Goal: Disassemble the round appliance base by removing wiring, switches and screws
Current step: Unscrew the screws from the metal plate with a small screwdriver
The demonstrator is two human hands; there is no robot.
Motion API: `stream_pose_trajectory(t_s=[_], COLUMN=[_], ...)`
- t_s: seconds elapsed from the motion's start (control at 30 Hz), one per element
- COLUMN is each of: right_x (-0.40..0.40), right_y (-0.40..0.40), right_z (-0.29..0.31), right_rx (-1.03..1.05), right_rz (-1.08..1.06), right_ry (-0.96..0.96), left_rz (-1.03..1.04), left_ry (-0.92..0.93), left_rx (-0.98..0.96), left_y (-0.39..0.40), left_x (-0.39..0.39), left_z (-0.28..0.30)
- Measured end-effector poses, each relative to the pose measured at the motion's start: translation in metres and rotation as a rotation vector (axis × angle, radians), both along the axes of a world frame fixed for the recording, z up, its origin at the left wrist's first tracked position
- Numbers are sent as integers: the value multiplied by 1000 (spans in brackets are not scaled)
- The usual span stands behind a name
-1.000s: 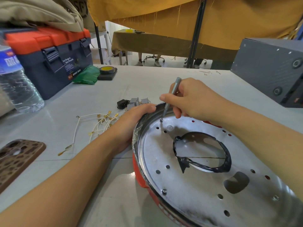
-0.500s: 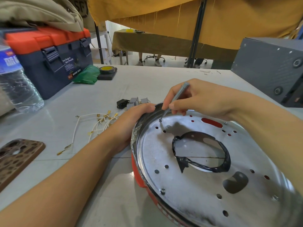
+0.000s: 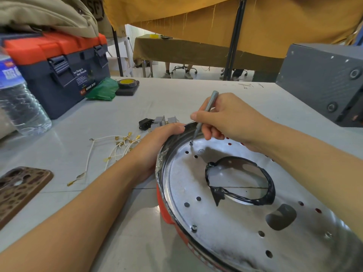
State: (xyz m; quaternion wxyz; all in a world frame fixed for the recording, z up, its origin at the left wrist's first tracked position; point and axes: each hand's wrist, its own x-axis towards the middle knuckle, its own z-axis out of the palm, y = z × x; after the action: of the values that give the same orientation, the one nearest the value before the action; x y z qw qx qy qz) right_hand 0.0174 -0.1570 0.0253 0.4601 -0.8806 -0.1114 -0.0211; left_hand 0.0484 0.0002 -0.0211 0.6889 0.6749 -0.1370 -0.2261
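The round appliance base (image 3: 225, 228), a silver perforated metal plate in a red shell, lies on the table at lower right, its centre hole edged with black tape. My left hand (image 3: 157, 142) grips its far-left rim. My right hand (image 3: 225, 118) pinches a thin grey screwdriver (image 3: 206, 112), its tip set on a small screw (image 3: 191, 142) near the far-left edge of the plate. Another screw (image 3: 194, 228) sits at the near-left rim. Removed white wires with gold terminals (image 3: 115, 146) and grey and black switches (image 3: 159, 121) lie on the table left of the base.
A blue and orange toolbox (image 3: 64, 69) stands at the back left beside a water bottle (image 3: 19, 103). A green cloth (image 3: 102, 90) and a tape roll (image 3: 127, 84) lie behind the switches. A patterned phone case (image 3: 17, 189) is at the left edge, a grey box (image 3: 324, 81) at the right.
My right hand has turned and rolled the screwdriver on the same screw, tilting the handle right and then back upright. My left hand and the base have stayed put.
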Motion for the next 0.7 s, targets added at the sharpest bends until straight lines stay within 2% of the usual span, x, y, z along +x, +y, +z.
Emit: stream_pose_trajectory(t_s=[0.23,0.33,0.43,0.57,0.7], right_x=[-1,-3,-3,-1,-4], right_y=[-1,-1,5,9,10], right_z=[4,6,5,5,6], right_rx=[26,-7,-64,-174,-206], right_rz=[78,95,76,55,82], right_ry=[-3,8,-58,-86,-80], left_rz=[-41,-53,5,2,-38], left_ry=[13,-10,-55,-24,-39], left_rx=[-144,-93,113,-19,34], left_y=[9,9,7,5,5], left_x=[-1,2,2,-5,-9], left_z=[-13,-13,-7,-4,0])
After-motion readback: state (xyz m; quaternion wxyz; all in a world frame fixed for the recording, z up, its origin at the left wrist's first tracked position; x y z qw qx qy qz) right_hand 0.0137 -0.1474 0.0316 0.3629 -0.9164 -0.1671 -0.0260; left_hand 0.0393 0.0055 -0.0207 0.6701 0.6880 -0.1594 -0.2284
